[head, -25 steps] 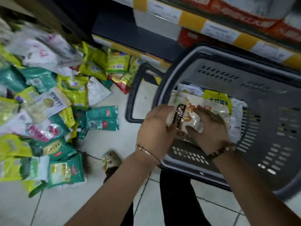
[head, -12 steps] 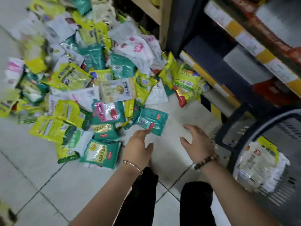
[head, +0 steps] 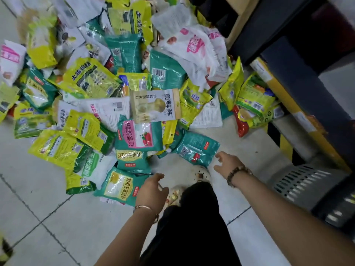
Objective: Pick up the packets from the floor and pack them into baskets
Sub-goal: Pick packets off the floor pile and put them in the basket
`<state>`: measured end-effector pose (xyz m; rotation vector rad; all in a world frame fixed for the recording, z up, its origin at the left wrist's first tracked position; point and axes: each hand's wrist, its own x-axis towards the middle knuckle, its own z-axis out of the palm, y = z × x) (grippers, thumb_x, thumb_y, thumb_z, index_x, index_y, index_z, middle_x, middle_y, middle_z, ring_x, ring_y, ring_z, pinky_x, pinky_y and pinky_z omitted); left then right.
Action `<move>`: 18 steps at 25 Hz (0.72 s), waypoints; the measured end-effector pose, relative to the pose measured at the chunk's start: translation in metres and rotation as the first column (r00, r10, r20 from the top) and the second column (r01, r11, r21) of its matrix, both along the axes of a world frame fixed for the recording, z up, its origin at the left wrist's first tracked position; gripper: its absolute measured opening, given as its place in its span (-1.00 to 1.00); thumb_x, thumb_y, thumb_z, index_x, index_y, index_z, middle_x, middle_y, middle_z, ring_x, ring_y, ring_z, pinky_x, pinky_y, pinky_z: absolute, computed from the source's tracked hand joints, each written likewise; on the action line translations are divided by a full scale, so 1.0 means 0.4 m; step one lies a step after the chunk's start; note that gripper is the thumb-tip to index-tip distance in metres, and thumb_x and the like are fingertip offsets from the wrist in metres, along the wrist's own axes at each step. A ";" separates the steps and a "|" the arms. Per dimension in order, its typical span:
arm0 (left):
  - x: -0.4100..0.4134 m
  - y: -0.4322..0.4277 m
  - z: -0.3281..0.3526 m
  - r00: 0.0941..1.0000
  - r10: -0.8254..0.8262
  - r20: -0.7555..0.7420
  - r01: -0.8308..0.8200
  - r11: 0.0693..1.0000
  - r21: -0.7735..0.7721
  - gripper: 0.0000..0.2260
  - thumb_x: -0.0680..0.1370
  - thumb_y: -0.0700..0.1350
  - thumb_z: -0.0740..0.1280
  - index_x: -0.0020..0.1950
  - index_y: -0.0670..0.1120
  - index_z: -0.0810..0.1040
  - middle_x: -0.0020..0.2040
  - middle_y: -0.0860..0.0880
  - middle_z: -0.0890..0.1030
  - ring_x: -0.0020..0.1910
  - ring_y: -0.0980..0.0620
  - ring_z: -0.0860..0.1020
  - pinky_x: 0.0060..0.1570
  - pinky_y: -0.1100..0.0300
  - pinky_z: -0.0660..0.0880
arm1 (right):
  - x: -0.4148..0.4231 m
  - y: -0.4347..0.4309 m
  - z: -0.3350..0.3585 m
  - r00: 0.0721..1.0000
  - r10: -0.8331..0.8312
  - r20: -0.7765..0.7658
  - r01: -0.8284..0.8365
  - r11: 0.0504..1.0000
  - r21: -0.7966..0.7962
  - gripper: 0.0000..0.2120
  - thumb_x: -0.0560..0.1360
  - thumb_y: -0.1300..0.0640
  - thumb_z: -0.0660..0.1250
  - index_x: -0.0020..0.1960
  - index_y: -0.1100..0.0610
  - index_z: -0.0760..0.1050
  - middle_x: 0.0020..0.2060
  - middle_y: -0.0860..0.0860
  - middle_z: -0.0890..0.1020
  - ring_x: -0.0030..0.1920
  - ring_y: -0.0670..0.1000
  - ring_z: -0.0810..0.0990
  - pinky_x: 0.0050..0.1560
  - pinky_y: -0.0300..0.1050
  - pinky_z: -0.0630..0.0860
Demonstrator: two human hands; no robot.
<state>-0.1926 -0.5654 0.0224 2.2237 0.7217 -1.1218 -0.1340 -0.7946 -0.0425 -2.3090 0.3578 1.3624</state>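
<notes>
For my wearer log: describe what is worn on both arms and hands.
No sleeves or gloves are in view. The left hand has a thin copper-toned metal bangle at its wrist. The right hand has a bracelet of dark and pale beads at its wrist.

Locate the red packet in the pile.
In the head view, the red packet lies at the pile's right edge, tucked under yellow-green packets beside the shelf base.
</notes>
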 end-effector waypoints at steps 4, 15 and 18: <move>0.036 0.019 -0.118 0.996 0.090 -0.004 -0.090 0.996 -0.012 -0.67 0.47 -0.17 0.36 0.24 -0.05 0.52 0.11 -0.08 0.61 0.12 -0.07 0.55 0.05 0.21 0.41 | 0.083 0.024 -0.160 0.998 0.042 -0.039 -0.044 0.998 -0.049 -0.50 0.48 0.09 0.35 0.39 0.14 0.34 0.30 0.14 0.48 0.28 0.13 0.46 0.23 -0.12 0.40; 0.069 0.012 -0.430 0.972 0.234 -0.022 -0.235 0.960 -0.150 -0.73 0.48 -0.20 0.33 0.18 -0.06 0.55 -0.06 0.03 0.55 0.02 0.00 0.56 -0.05 0.31 0.37 | 0.130 0.150 -0.536 0.953 0.299 0.056 -0.284 0.940 -0.188 -0.11 0.27 -0.21 0.51 0.44 0.09 0.20 0.37 0.14 0.34 0.34 0.17 0.34 0.29 0.08 0.32; 0.052 0.025 -0.451 0.953 0.301 -0.045 -0.304 0.940 -0.151 -0.75 0.48 -0.18 0.36 0.15 -0.07 0.56 -0.10 0.02 0.56 0.00 -0.03 0.58 0.04 0.22 0.46 | 0.126 0.164 -0.547 0.978 0.206 0.036 -0.200 0.972 -0.126 -0.21 0.34 -0.10 0.50 0.44 0.13 0.28 0.36 0.17 0.36 0.33 0.16 0.37 0.29 -0.02 0.32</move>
